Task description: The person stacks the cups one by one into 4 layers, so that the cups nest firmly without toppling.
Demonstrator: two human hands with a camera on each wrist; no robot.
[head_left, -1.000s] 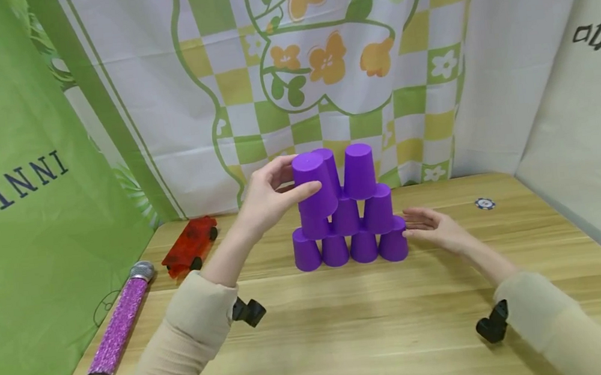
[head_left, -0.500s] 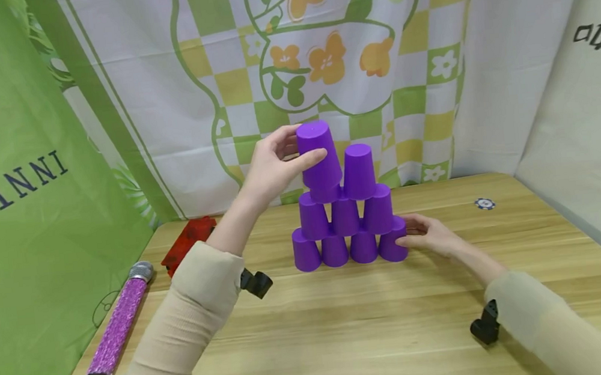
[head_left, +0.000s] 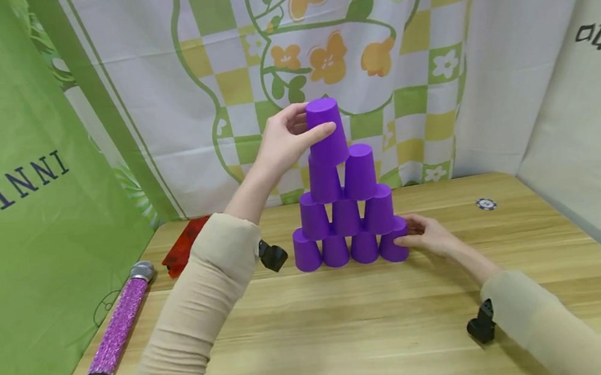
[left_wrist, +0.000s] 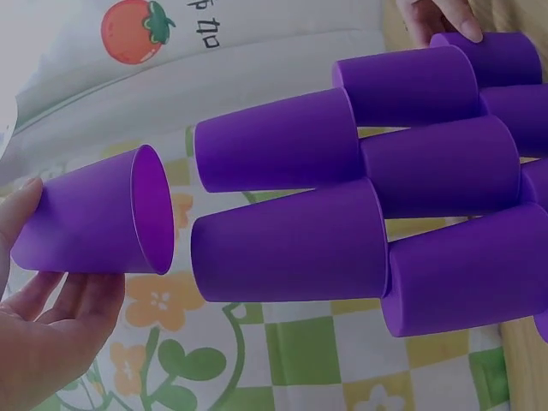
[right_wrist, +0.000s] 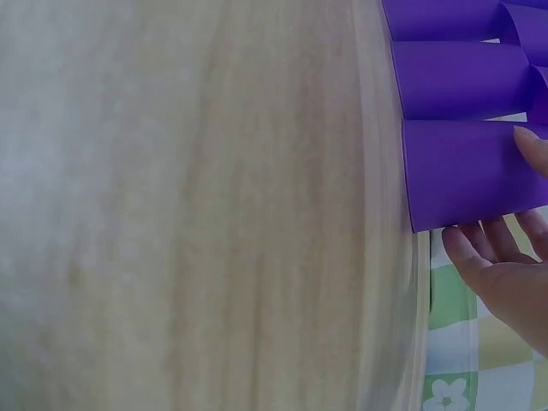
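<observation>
Upside down in my left hand (head_left: 281, 144) is a purple cup (head_left: 331, 145), gripped between thumb and fingers. The left wrist view shows a gap between this held cup (left_wrist: 90, 214) and the two top cups (left_wrist: 287, 244) of a purple cup pyramid. Below those two, the pyramid has a row of three cups and a wider bottom row, all mouth down. My right hand (head_left: 431, 238) holds the rightmost bottom cup (head_left: 392, 251), thumb on its front and fingers at its far side. In the right wrist view, the right fingertips (right_wrist: 458, 244) meet that cup's side.
A wooden table (head_left: 346, 328) carries everything. On its left lie a glittery purple microphone (head_left: 120, 325) and a red toy car (head_left: 183, 247), partly hidden by the left sleeve. A poker chip (head_left: 486, 204) lies at the back right. A patterned curtain (head_left: 236, 85) hangs behind.
My left hand has raised the held cup up and to the right, from the pyramid's left side to above its top row. My right hand has closed in on the rightmost bottom cup.
</observation>
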